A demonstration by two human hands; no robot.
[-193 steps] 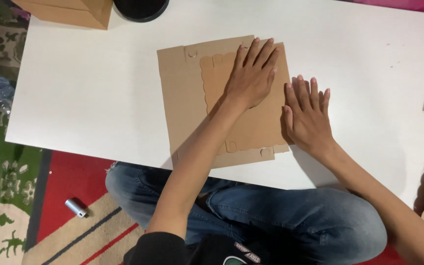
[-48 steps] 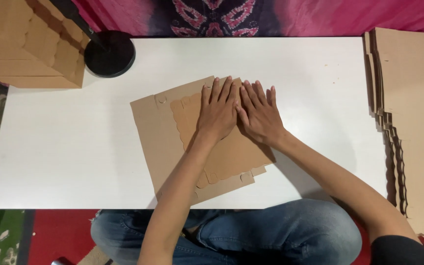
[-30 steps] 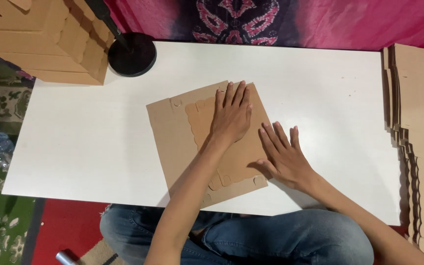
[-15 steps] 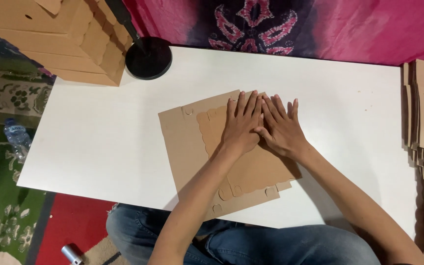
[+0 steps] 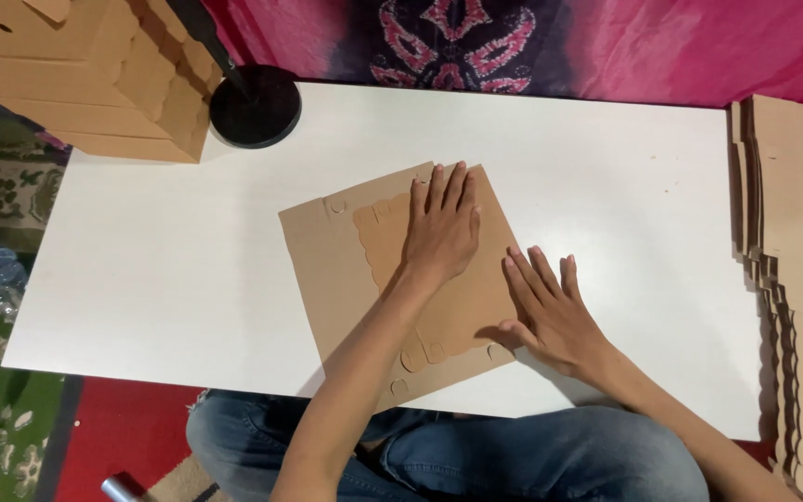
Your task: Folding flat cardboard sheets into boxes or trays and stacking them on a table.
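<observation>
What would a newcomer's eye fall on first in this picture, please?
Probably the flat brown cardboard sheet in the middle of the white table, with the left hand pressed flat on its folded flap and the right hand flat at its right edge. Next, the stack of cardboard boxes at the far left corner beside a round black base.

Brown folded cardboard sheet (image 5: 346,270) lies flat, skewed, on the white table's near half
</observation>
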